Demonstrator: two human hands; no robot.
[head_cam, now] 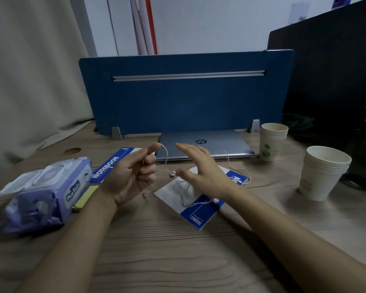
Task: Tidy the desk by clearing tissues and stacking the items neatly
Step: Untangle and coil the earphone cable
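Note:
My left hand (133, 176) is held above the desk with its fingers curled round a white earphone cable (166, 157). The cable loops from the thumb down to an earbud (173, 174) hanging beside it. My right hand (201, 172) hovers open, fingers spread, over a blue and white notebook (195, 210), where more of the cable lies. A second blue notebook (111, 163) lies behind my left hand. A purple wet-wipes pack (47, 193) sits at the left, with a yellow sticky-note pad (86, 196) beside it.
A closed silver laptop (216, 144) lies against a blue desk divider (184, 96). Two stacks of paper cups (272, 142) (323, 172) stand at the right. A dark monitor (336, 81) fills the far right. A curtain hangs at the left.

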